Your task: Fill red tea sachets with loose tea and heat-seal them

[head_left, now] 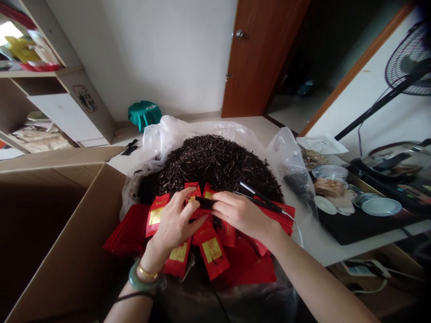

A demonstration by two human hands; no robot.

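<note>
**While two bare hands met over red tea packets, a dark heap of leaves rose behind them**

While the person leaned over the worktop (323, 242), the left hand (175, 220) was half closed, its fingers curled toward a short black strip (205, 202) between the hands; whether it actually gripped the strip, I cannot tell. The right hand (240, 213) was closed around a slim black corded tool (262, 202), and a white cable (296, 229) ran from the tool down past the worktop's edge. A jade bangle (144, 277) and a thin gold bracelet (148, 271) circled the left wrist.

Directly beneath and around the hands lay a loose spread of red packets (212, 251), many with gold labels, overlapping one another. Just beyond them rose a large mound of dark, twisted tea leaves (210, 163), held in a clear plastic bag (168, 139) whose sides stood crumpled around the heap.

To the left stood an open cardboard box (57, 233), its flaps spread. On the right of the worktop sat a black tray (350, 224) bearing pale dishes (380, 207), with a lidded glass jar (330, 181) near it. A standing fan (409, 60) stood further right. Across the room, a green cloth (144, 114) lay by the wall, near a wooden door (259, 58) and a white shelf unit (57, 89).
</note>
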